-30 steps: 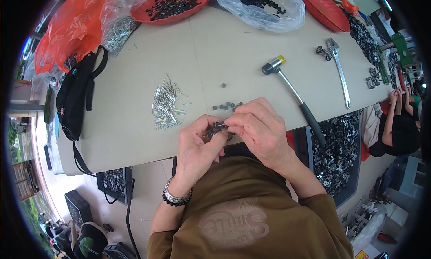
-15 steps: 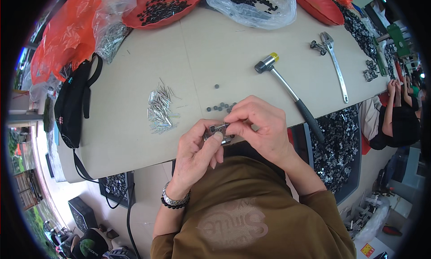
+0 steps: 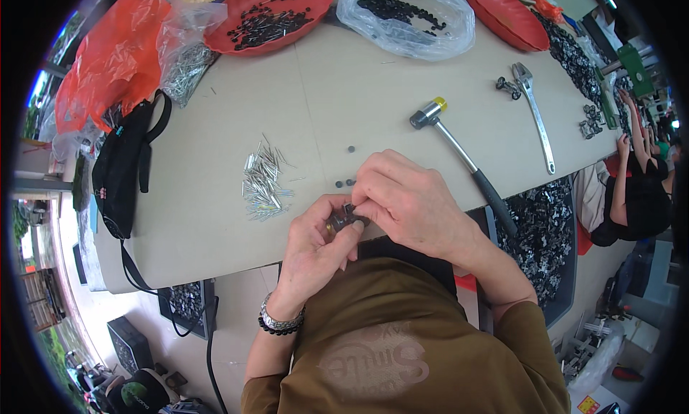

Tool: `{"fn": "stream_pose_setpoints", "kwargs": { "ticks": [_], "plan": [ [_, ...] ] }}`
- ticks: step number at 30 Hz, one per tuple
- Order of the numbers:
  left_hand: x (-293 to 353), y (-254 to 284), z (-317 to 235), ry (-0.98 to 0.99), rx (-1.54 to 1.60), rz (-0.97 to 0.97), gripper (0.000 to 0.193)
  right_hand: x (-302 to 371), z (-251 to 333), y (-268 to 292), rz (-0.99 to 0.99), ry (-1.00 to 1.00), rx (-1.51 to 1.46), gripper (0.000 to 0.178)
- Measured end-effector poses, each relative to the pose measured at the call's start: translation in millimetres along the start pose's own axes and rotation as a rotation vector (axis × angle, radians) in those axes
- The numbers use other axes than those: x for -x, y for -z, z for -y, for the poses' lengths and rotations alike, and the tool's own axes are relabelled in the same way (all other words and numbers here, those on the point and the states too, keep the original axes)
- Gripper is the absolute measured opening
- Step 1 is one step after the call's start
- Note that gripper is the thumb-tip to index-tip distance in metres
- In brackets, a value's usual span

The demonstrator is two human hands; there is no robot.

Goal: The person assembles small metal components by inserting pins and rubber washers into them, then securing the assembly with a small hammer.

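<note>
A small dark metal part (image 3: pixel 341 219) is gripped between the thumb and fingers of my left hand (image 3: pixel 316 234), over the table's near edge. My right hand (image 3: pixel 402 198) meets it from the right, thumb and fingertips pinched at the part's top; whatever they pinch is too small and covered to make out. Just beyond my fingers lie a few small dark round caps (image 3: pixel 339 184), partly hidden by my right hand, with a single cap (image 3: pixel 351 149) farther out. Left of my hands is a loose pile of thin silver pins (image 3: pixel 264 180).
A mallet (image 3: pixel 459 152) and an adjustable wrench (image 3: pixel 535 116) lie to the right. Along the far side are a red tray (image 3: pixel 316 15) of black pieces, a clear bag (image 3: pixel 456 37) and a black pouch (image 3: pixel 118 177). A bin of metal parts (image 3: pixel 538 249) stands below the right edge.
My right hand has moved slightly left and closer over the part, now hiding more of the round caps. The part has turned in my left hand. The whole view has shifted a little.
</note>
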State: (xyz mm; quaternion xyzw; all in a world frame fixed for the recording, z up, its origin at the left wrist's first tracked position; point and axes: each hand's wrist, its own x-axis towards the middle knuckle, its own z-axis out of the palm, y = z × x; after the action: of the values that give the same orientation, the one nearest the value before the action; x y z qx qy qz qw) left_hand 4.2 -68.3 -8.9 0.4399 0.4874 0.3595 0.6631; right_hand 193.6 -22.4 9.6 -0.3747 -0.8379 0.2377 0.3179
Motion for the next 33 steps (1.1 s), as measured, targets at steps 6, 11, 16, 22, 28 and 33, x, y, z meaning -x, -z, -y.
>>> {"fn": "stream_pose_setpoints", "kwargs": {
  "ticks": [6, 11, 16, 22, 28, 33],
  "plan": [
    [-7.2, 10.5, -2.3, -0.028, -0.079, -0.053, 0.026, -27.9, -17.1, 3.3, 0.213, 0.029, -0.077, 0.015],
    [-9.1, 20.2, 4.3, -0.060, -0.101, -0.128, 0.024, -75.8, -40.3, 8.6, 0.251, -0.167, -0.362, 0.010],
    [-31.8, 34.0, 4.9, -0.199, -0.423, -0.216, 0.022, -168.8, -81.1, -4.0, -0.019, -0.219, -0.145, 0.018],
    [-66.6, 38.0, -19.2, -0.236, -0.476, -0.279, 0.022, -243.9, -118.7, -20.3, -0.335, -0.181, 0.026, 0.023],
    [-97.3, 54.3, -30.4, -0.276, -0.757, -0.376, 0.034, -186.7, -81.3, -5.2, -0.322, -0.022, 0.033, 0.025],
    [-88.3, 69.5, -28.0, -0.550, -1.044, -0.649, 0.030, -85.6, -37.2, 21.4, -0.231, -0.255, 0.094, 0.018]
  ]
}}
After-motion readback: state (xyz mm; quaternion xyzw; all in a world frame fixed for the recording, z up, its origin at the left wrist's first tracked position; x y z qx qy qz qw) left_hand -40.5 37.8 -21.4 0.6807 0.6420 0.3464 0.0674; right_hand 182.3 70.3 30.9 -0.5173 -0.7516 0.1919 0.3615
